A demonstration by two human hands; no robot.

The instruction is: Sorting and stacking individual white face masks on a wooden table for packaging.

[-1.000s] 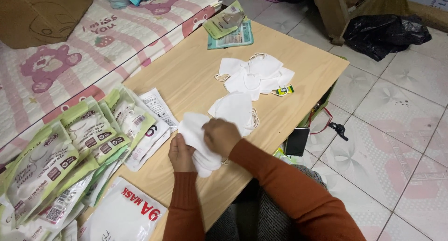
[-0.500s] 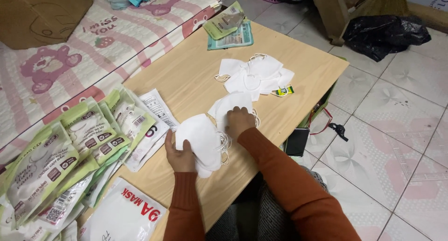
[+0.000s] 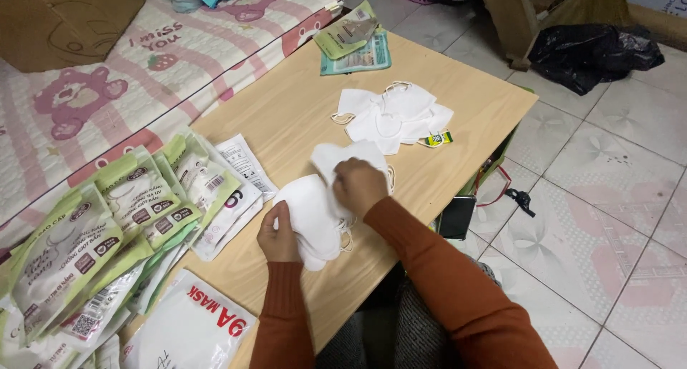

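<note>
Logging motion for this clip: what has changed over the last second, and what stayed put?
The right hand moved from on top of the white mask up toward the mask lying behind it, then came back onto the held one. The left hand kept its grip on that mask, which opened out flatter. The pile of masks, green packets and table are unchanged.

Mask packets (image 3: 107, 226) left of table's (image 3: 286, 111) masks (image 3: 393, 115)

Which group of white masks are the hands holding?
The stack near the table's front edge, gripped by the left hand and right hand. The other pile lies untouched farther back.
</note>
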